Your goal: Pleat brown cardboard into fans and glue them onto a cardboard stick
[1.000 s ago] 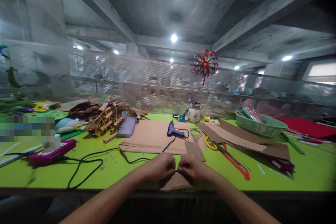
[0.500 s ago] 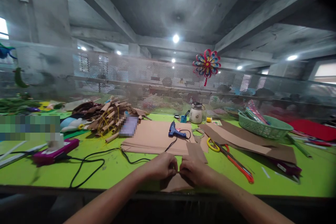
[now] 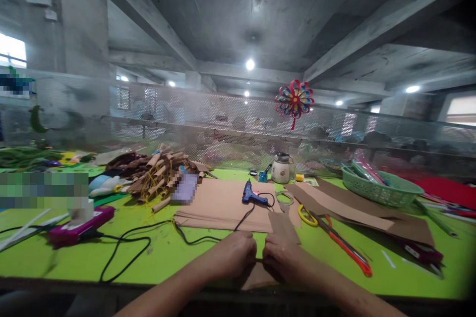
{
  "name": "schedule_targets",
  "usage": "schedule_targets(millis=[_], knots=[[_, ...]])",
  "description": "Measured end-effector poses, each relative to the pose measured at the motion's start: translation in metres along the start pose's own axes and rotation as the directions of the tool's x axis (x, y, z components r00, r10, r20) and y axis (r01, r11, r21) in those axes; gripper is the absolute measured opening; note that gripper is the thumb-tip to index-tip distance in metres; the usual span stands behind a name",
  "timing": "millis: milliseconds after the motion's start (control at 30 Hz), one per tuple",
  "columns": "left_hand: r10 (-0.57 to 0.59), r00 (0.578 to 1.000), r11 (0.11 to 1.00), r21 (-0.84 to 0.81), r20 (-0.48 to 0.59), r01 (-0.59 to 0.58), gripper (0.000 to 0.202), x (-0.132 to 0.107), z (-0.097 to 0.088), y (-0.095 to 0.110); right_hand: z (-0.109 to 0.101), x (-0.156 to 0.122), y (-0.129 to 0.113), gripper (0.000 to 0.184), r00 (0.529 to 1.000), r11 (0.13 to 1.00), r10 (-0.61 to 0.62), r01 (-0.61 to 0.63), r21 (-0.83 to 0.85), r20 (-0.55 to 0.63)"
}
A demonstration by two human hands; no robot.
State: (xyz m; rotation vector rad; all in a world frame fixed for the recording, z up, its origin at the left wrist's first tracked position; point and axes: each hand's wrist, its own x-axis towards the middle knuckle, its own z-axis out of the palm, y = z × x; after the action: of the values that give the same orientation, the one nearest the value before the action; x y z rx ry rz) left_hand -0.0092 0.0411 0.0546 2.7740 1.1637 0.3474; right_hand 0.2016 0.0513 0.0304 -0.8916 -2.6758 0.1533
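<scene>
At the table's near edge, a small brown paper piece (image 3: 259, 277) is pinched between my two hands. My left hand (image 3: 238, 252) is closed, its curled fingertips on the left of the piece's upper edge. From the other side, my right hand (image 3: 280, 253) grips it with bent fingers, which hide part of the paper. Just beyond lies another brown paper piece (image 3: 284, 226), overlapping a stack of brown sheets (image 3: 215, 195). On that stack rests a blue hot glue gun (image 3: 256, 196) with its black cord trailing toward me.
Right of my hands are yellow-handled scissors (image 3: 308, 217) and a long orange-red handle (image 3: 351, 253). Brown strips (image 3: 345, 208) and a green basket (image 3: 383, 188) lie farther right. Leftward are a purple power strip (image 3: 84, 225), a black cord (image 3: 148, 242) and bundled brown paper rolls (image 3: 159, 178).
The view has tilted up slightly, so the table sits lower in the picture. My hands remain on the brown paper piece, with knuckles turned slightly more over it.
</scene>
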Motion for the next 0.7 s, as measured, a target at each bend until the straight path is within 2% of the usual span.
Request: schedule_targets(millis=[167,267,467,600,700], knots=[[0.052,0.998,0.995,0.084,-0.032,-0.049,0.01,-0.005,0.0,0.003,-0.003,-0.004,0.0,0.007,1.0,0.999,-0.02,0.02,-0.045,-0.008],[0.054,0.998,0.996,0.077,-0.033,-0.052,0.011,-0.008,-0.002,0.002,-0.002,-0.005,0.003,0.006,1.0,0.997,-0.019,0.018,-0.081,-0.013],[0.054,0.996,0.998,-0.042,0.073,-0.051,0.016,-0.004,-0.01,-0.008,-0.001,-0.008,0.004,0.005,1.0,0.997,0.001,-0.003,-0.074,-0.028],[0.032,0.993,0.999,-0.023,0.111,-0.03,0.015,-0.002,-0.011,-0.012,-0.007,-0.01,-0.001,0.007,0.999,0.998,-0.026,0.025,-0.049,-0.029],[0.016,0.996,0.999,0.043,0.083,-0.019,0.012,-0.007,-0.01,-0.006,-0.008,-0.011,-0.001,0.007,0.999,0.998,-0.036,0.034,-0.058,-0.031]])
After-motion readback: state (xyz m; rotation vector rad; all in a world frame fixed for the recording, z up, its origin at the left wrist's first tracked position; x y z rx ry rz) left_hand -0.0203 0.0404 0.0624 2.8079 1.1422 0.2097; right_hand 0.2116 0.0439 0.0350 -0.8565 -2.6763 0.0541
